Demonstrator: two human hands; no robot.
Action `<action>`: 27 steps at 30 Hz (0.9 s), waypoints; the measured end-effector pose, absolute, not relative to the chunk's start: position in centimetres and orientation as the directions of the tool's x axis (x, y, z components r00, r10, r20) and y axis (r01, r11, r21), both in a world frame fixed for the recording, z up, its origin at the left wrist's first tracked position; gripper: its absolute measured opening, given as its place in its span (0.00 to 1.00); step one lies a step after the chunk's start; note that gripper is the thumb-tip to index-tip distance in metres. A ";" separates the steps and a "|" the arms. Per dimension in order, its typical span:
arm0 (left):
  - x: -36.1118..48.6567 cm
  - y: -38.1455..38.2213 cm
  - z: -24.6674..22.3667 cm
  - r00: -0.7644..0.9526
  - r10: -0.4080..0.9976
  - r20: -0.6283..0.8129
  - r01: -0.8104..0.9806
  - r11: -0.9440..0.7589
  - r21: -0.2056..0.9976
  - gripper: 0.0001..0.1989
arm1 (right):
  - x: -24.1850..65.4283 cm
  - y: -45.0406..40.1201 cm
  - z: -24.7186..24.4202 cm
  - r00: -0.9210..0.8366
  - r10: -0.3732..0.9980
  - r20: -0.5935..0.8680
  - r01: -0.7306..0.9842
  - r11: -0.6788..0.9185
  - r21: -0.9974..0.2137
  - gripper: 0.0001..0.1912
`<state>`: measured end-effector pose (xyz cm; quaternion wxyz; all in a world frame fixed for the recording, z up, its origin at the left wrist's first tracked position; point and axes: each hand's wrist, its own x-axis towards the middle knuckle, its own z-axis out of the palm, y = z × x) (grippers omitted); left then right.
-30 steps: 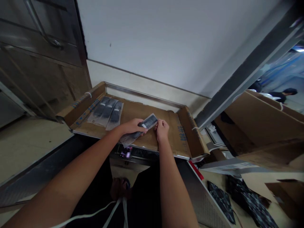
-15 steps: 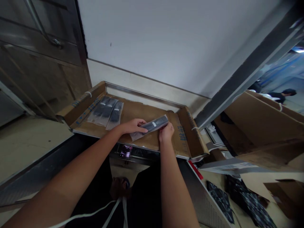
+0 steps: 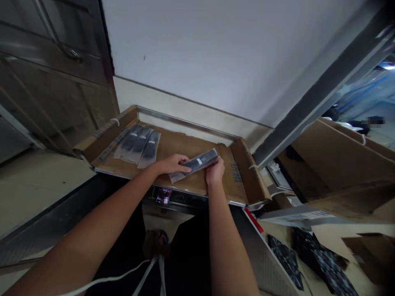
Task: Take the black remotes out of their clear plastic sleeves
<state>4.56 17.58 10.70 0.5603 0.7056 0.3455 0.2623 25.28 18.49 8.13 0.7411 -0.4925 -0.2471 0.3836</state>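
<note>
Head view.
Held pack (image 3: pixel 202 160): one, dark contents in a clear, frosted sleeve, small white label near the middle; located above the front right part of the bench (image 3: pixel 173 190), tilted, its right end farther from the wearer than its left.
Left hand (image 3: pixel 175 164): closed on the held pack, thumb over the top near the loose end of the sleeve.
Right hand (image 3: pixel 215 170): fingers curled in at the other end of the held pack, gripping there; the fingertips are partly hidden.
Loose packs (image 3: pixel 149 149): three, similar dark contents in clear sleeves, pale labels, lying side by side on the left of the bench, well apart from the held pack.
Cardboard (image 3: pixel 173 142): brown, lining the bench top, with raised pieces at both sides, blue print and white ties.
Screen (image 3: pixel 163 195): small, lit, below the front edge of the bench, partly blurred.
Wall (image 3: pixel 191 49): pale, behind the bench.
Door (image 3: pixel 77 24): metal, bar handle, at left.
Box (image 3: pixel 348 160): large, brown, open, at right.
Patterned items (image 3: pixel 327 261): dark, on the floor at lower right.
</note>
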 end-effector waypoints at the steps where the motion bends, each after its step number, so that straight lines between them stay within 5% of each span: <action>1: 4.5 17.5 10.7 0.621 0.784 -0.014 0.194 -0.137 0.971 0.20 | 25.2 18.4 8.2 0.579 0.815 0.000 -0.313 0.222 -0.923 0.14; 9: 4.6 17.7 10.4 0.610 0.792 0.041 0.176 -0.185 0.967 0.18 | 25.1 17.8 8.1 0.500 0.863 0.072 -0.347 0.276 -0.897 0.18; 15: 4.6 17.9 10.1 0.581 0.813 0.027 0.143 -0.135 0.980 0.21 | 24.6 18.3 9.9 0.614 0.781 0.117 -0.152 0.262 -0.953 0.16; 23: 4.1 18.4 9.0 0.558 0.826 0.080 -0.053 -0.061 0.997 0.24 | 23.1 20.2 19.5 0.093 0.897 0.432 0.195 0.409 -0.891 0.16; 27: 4.2 18.5 8.6 0.532 0.840 0.107 -0.122 -0.049 0.991 0.22 | 21.0 20.6 21.9 -0.034 0.892 0.450 0.281 0.441 -0.852 0.18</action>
